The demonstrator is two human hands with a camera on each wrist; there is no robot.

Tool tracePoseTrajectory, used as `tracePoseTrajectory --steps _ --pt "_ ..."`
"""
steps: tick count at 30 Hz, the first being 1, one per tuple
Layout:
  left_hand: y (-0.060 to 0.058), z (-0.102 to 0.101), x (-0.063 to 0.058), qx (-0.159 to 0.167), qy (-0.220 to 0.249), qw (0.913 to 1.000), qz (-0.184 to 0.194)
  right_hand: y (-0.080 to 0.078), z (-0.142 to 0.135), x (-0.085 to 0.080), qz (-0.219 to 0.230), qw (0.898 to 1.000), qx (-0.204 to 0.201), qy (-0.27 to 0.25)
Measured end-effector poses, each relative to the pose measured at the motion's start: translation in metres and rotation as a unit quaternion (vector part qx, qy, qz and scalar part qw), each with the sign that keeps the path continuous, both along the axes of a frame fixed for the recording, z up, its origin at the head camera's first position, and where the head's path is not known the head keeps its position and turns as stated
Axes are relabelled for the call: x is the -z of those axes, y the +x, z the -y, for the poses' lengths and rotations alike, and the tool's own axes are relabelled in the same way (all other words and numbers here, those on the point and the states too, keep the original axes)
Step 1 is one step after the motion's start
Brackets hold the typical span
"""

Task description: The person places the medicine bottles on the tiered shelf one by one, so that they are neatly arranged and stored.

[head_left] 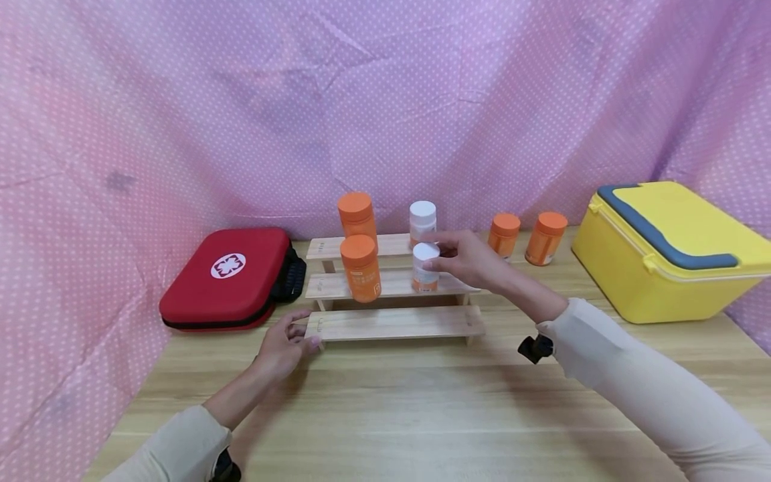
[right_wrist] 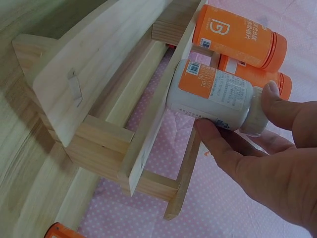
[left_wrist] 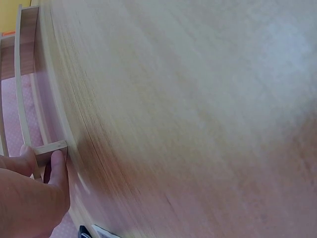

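A three-step wooden rack (head_left: 394, 324) stands on the table. On its middle step, my right hand (head_left: 472, 260) grips a white pill bottle (head_left: 425, 280) with an orange-and-white label. In the right wrist view the thumb lies at the bottle's cap (right_wrist: 255, 114) and the fingers are under its side. My left hand (head_left: 282, 351) holds the left end of the lowest step, with thumb and fingers about the rack's end support (left_wrist: 51, 148). Beside the white bottle stands a larger orange bottle (head_left: 364, 276). Another orange bottle (head_left: 357, 213) and a second white bottle (head_left: 423, 215) occupy the top step.
A red first-aid case (head_left: 231, 281) lies left of the rack. Two smaller orange bottles (head_left: 502, 235) stand on the table to the right, near a yellow box (head_left: 656, 268) with a grey handle. Pink dotted cloth (head_left: 385, 100) hangs behind.
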State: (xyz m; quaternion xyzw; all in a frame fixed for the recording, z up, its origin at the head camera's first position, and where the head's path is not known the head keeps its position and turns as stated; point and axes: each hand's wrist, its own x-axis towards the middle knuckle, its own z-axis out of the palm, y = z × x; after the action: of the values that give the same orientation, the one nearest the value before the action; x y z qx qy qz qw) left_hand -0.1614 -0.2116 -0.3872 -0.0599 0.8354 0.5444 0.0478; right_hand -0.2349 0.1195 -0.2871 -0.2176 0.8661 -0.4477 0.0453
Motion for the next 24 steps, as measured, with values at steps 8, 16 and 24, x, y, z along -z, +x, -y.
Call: tracePoseTrajectory --steps 8,16,24 --pt "-0.0009 0.0000 0.0003 -0.001 0.017 0.9999 0.002 0.0003 0.0010 -0.0003 -0.002 1.000 0.001 -0.003" --pt "-0.0008 0.0002 -0.0005 0.001 0.013 0.9999 0.006 -0.0008 -0.0001 0.0003 0.004 1.000 0.001 -0.006" --pt "0.0006 -0.0007 -0.0027 0.001 0.003 1.0000 0.008 -0.0004 -0.0054 0.0011 0.006 1.000 -0.005 -0.009"
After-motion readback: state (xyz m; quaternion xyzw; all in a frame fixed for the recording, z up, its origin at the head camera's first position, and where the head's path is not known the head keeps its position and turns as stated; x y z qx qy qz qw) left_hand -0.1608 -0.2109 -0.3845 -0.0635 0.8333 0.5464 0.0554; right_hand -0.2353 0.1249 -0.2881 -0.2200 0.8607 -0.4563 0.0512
